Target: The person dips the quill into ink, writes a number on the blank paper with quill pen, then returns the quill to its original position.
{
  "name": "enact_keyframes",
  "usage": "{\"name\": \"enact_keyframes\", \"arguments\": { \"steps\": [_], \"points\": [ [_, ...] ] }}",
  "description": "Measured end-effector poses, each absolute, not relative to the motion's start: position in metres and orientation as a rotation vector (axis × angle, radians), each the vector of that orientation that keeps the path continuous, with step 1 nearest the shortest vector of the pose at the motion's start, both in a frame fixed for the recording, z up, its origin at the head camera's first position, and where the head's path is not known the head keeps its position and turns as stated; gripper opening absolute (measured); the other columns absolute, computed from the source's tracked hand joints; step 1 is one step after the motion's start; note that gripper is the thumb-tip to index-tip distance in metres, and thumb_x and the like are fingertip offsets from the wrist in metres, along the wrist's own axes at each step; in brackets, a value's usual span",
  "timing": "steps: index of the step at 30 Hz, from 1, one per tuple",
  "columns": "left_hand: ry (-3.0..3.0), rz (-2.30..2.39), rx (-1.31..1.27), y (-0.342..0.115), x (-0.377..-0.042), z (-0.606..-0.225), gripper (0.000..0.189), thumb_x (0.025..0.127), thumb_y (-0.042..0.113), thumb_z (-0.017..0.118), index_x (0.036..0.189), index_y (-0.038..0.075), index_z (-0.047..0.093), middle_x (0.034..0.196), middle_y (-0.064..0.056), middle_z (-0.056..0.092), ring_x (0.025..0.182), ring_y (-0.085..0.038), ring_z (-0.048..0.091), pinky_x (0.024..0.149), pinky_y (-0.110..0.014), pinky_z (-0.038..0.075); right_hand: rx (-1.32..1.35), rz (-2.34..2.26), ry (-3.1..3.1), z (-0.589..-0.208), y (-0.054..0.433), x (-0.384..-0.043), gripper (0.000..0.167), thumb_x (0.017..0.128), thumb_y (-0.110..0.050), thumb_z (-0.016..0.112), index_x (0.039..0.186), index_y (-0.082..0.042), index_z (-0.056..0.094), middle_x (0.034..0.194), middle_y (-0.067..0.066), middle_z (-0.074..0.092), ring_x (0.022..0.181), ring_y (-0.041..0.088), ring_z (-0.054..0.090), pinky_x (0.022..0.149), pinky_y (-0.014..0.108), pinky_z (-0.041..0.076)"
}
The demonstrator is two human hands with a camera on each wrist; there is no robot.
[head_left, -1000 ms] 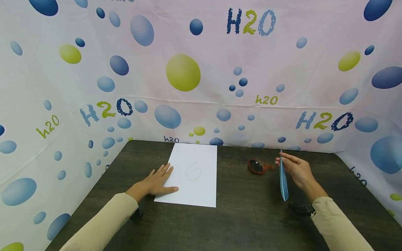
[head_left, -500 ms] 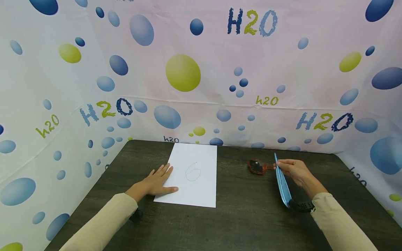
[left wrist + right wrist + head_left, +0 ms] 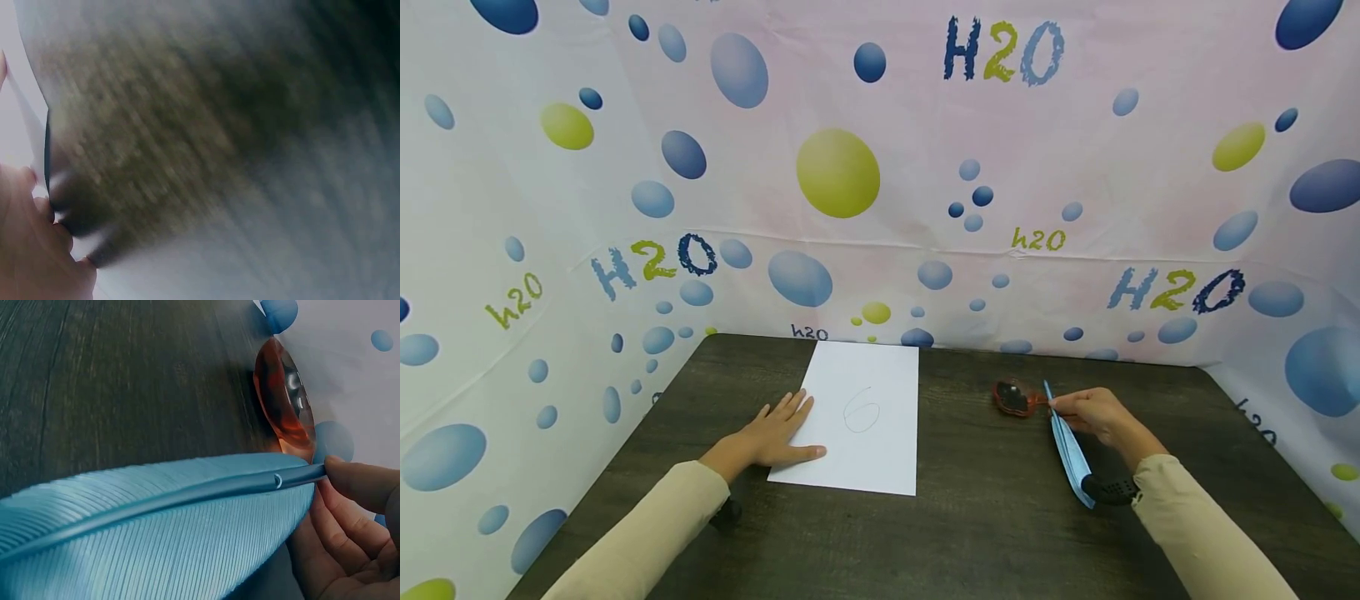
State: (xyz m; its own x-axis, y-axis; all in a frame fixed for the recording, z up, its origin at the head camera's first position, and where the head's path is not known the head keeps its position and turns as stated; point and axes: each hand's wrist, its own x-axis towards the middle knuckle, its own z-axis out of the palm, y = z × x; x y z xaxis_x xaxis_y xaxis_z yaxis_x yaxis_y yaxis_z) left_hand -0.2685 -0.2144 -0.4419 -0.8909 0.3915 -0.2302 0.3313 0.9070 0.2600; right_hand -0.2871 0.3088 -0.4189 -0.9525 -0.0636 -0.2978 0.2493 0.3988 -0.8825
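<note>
My left hand (image 3: 773, 435) rests with fingers spread on the left edge of a white paper sheet (image 3: 891, 454), which bears a thin, drawn 6. In the left wrist view the hand (image 3: 37, 244) shows only at the lower left. Thumb and fingers of my right hand (image 3: 1093, 412) pinch one end of a blue feather-shaped piece (image 3: 1069, 450) with ribbed sides and a central shaft (image 3: 187, 503). Just left of the fingertips lies an amber, see-through item with a dark shiny face and a short handle (image 3: 1012, 398); whether the hand touches the handle is unclear.
The dark wood-patterned table (image 3: 970, 533) stretches between both arms. White cloth (image 3: 925, 125) printed with bubbles and H2O rises behind it and at the sides. A black wristband (image 3: 1108, 490) is worn on the right wrist.
My right hand has moved left, toward the amber item's handle. The blue piece has tilted, its upper end shifting left and its lower end right. My left hand and the paper stay put.
</note>
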Motion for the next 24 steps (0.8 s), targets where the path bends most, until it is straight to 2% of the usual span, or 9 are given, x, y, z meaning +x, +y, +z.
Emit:
{"name": "enact_keyframes", "arguments": {
  "steps": [14, 24],
  "points": [
    [2.785, 0.344, 0.549, -0.2129, -0.2652, -0.4408, 0.103, 0.086, 0.068, 0.051, 0.154, 0.002, 0.01, 0.16, -0.018, 0.003, 0.146, -0.039, 0.002, 0.112, -0.064, 0.004, 0.214, -1.479, 2.418, -0.4239, 0.3084, -0.2907, 0.043, 0.093, -0.018, 0.064, 0.118, 0.016, 0.059, 0.102, 0.007, 0.069, 0.084, 0.009, 0.064, 0.079, 0.034, 0.056],
    [2.789, 0.341, 0.555, -0.2128, -0.2629, -0.4381, 0.103, 0.088, 0.067, 0.05, 0.153, -0.001, 0.007, 0.16, -0.02, 0.003, 0.146, -0.039, 0.004, 0.112, -0.064, 0.005, 0.269, -1.504, 2.397, -0.4239, 0.3062, -0.2912, 0.037, 0.092, -0.015, 0.064, 0.113, 0.016, 0.062, 0.082, -0.003, 0.067, 0.073, 0.007, 0.063, 0.069, 0.027, 0.056]
  ]
}}
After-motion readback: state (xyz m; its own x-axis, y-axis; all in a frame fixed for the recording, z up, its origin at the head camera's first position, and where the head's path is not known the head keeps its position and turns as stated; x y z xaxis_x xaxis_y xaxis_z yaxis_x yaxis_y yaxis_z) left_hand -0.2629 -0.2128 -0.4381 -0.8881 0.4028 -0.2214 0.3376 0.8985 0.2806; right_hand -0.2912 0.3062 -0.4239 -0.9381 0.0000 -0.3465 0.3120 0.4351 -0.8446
